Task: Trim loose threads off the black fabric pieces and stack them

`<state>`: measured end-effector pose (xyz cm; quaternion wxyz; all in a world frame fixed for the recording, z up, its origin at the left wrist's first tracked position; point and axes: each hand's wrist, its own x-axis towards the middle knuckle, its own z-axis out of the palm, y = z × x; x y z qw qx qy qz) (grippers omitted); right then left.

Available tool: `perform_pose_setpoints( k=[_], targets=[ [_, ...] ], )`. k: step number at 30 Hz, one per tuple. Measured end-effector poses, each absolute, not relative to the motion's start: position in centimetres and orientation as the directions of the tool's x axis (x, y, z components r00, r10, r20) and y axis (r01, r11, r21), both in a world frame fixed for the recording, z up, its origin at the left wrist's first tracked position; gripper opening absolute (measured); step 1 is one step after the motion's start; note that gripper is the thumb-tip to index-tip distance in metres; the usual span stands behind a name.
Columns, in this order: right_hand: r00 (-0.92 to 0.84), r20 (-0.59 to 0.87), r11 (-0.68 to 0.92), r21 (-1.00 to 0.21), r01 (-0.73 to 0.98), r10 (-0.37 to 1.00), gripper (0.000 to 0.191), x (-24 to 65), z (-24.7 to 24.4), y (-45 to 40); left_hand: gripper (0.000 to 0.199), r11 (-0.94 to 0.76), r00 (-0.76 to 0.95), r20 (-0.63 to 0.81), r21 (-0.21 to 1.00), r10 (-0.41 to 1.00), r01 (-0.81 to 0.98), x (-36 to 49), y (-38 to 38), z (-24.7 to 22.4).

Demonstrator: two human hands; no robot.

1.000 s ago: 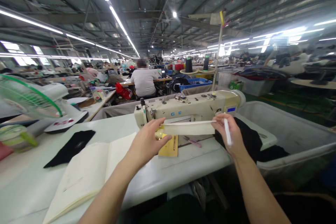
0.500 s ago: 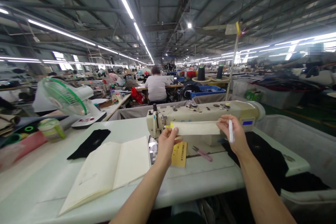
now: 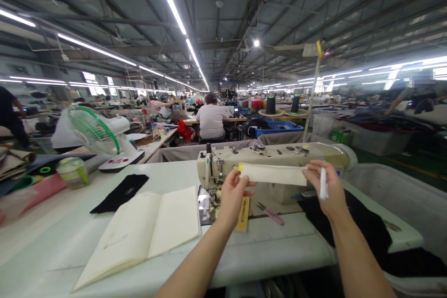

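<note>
To the right of the table (image 3: pixel 279 251), a large pale bin (image 3: pixel 394 178) is standing open, with black cloth (image 3: pixel 415 260) lying in its near part. Behind the sewing machine (image 3: pixel 279 152), a blue basket (image 3: pixel 284 126) is sitting beside dark items; its contents are too hard to tell. Farther right, a translucent bin (image 3: pixel 384 142) is carrying a heap of dark cloth, and a green box (image 3: pixel 340 136) is standing next to it. A pale green cup (image 3: pixel 72 174) is standing at the far left, its contents unclear.

The left hand (image 3: pixel 233 194) is pinching the yellow-tipped end of 1 cream strip (image 3: pixel 274 173), thumb in front, with the other fingers partly spread. The right hand (image 3: pixel 330 188) is pinching the opposite end between thumb and fingertips, the rest of the hand loosely curled, and is also holding a white, pen-like object (image 3: pixel 323 183). The strip is spanning the space between the 2 hands, raised above the table before the machine.

Below, pink-handled snips (image 3: pixel 273 215) and a yellow booklet (image 3: pixel 243 216) are lying near each other. An open notebook (image 3: pixel 176 221) is resting left of them, near a black fabric piece (image 3: pixel 120 193).
</note>
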<state>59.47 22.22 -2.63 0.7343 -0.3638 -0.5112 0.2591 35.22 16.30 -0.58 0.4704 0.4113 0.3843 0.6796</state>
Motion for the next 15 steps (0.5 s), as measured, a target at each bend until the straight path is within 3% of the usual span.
perform_pose_setpoints(
  k=[8, 15],
  targets=[
    [0.297, 0.554, 0.576, -0.817, 0.014, 0.778, 0.048, 59.2, -2.7, 21.9, 0.052, -0.402, -0.459, 0.253, 0.878, 0.851, -0.260, 35.7, 14.7, -2.1],
    [0.265, 0.557, 0.577, -0.817, 0.002, 0.787, 0.048, 58.5, -2.3, 22.3, 0.045, -0.285, -0.397, 0.099, 0.849, 0.913, -0.444, 35.9, 15.4, -2.0]
  ],
)
